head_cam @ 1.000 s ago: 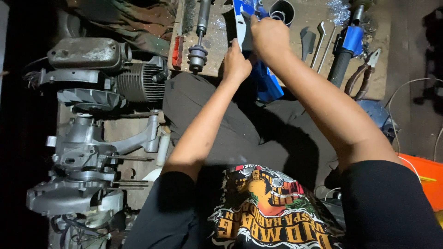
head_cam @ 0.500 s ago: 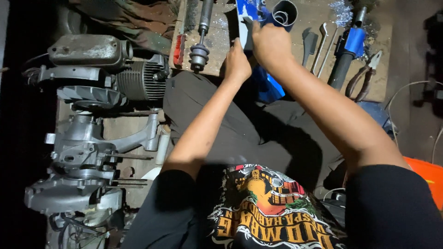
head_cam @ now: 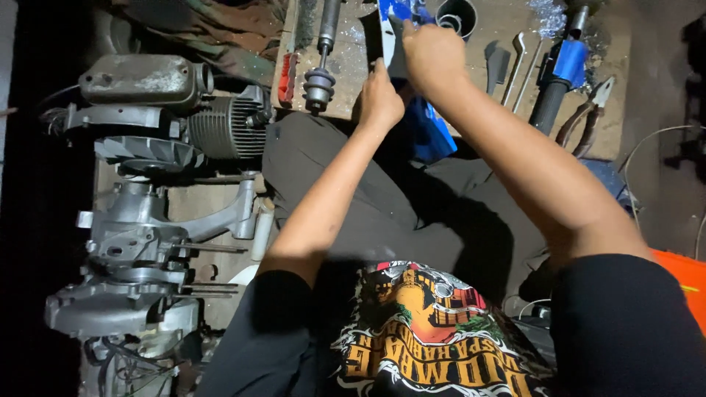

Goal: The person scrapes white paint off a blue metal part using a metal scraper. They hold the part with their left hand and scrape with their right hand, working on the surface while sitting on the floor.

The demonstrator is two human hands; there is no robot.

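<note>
Both my arms reach out over my lap to a wooden board (head_cam: 353, 44). My right hand (head_cam: 434, 55) is closed around a flat blue and white packet (head_cam: 390, 22) that stands upright at the board's far side. My left hand (head_cam: 379, 99) pinches the packet's lower edge, just below the right hand. A blue plastic sheet or bag (head_cam: 430, 132) hangs down from under my hands over my dark trousers. What the packet contains is hidden by my fingers.
On the board lie a steel shaft with a gear (head_cam: 321, 73), a red-handled tool (head_cam: 287, 77), a black cup (head_cam: 456, 15), wrenches (head_cam: 515, 62), a black and blue tube (head_cam: 559, 73) and pliers (head_cam: 588, 117). A grey engine (head_cam: 147, 184) stands at left.
Both hands stay on the packet. My right hand has shifted slightly up and to the right, and the view has moved a little.
</note>
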